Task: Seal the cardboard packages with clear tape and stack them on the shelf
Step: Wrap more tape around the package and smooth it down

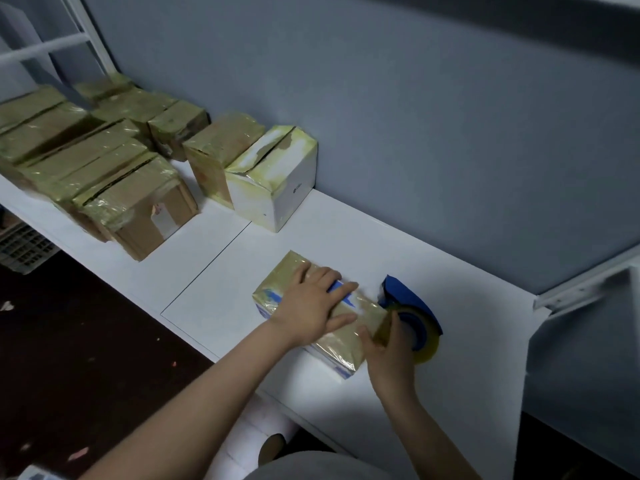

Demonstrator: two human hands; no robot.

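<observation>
A flat package (294, 268) wrapped in yellowish clear tape, with blue print showing through, lies on the white shelf surface (467, 341). My left hand (311, 306) presses flat on top of it, fingers spread. My right hand (388, 351) grips a blue tape dispenser (412, 306) at the package's right end. Its roll of clear tape (427, 351) touches that end of the package.
Several taped cardboard boxes (86, 168) stand in rows at the far left of the shelf, and a white taped box (277, 181) is closest to me. A grey wall runs behind. A white metal bracket (581, 292) juts in at right. White rolls (256, 441) lie below the shelf edge.
</observation>
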